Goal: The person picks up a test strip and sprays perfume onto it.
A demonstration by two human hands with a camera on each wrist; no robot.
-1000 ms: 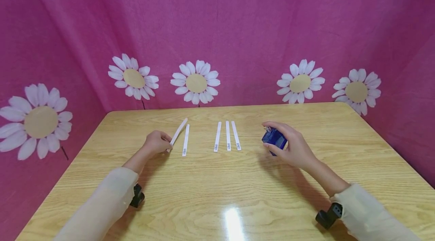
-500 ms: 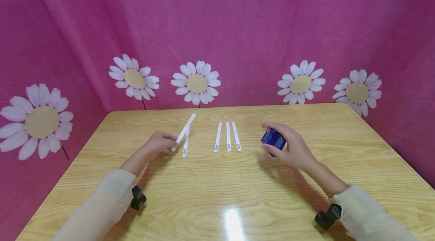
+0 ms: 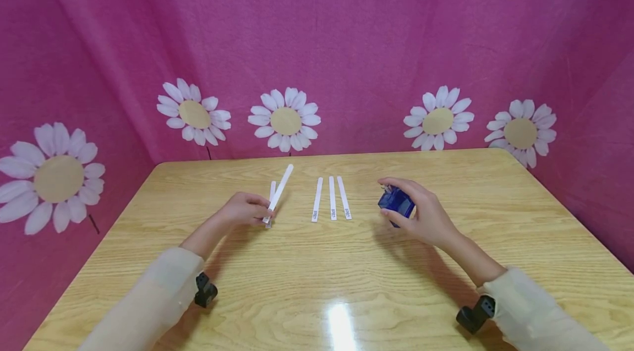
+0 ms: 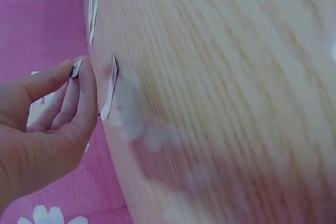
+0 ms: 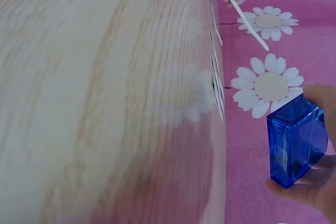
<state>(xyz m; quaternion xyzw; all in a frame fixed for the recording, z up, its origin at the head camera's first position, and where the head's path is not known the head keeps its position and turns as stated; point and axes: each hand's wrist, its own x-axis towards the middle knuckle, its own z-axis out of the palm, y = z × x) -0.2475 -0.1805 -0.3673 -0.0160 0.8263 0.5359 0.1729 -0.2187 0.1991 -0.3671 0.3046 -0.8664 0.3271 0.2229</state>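
My left hand [image 3: 244,209] pinches the printed end of a white paper test strip [image 3: 281,187] between thumb and fingers. The strip is raised off the table and slants up to the right. Beneath it lies another white strip [image 3: 272,190], partly covered in the head view by the held one. My right hand [image 3: 430,213] grips a square blue glass perfume bottle [image 5: 296,140] by its sides, above the table at the right. The bottle's metallic neck [image 3: 387,189] points left in the head view; part of its body is hidden by the fingers.
Three more white strips, a left one [image 3: 317,200], a middle one [image 3: 333,198] and a right one [image 3: 344,198], lie side by side between the hands. The wooden table [image 3: 297,274] ends at a pink curtain [image 3: 356,54] printed with daisies.
My left hand has moved right with the strip, which now passes over the strip lying beside it and tilts up more. The right hand and bottle have barely shifted.
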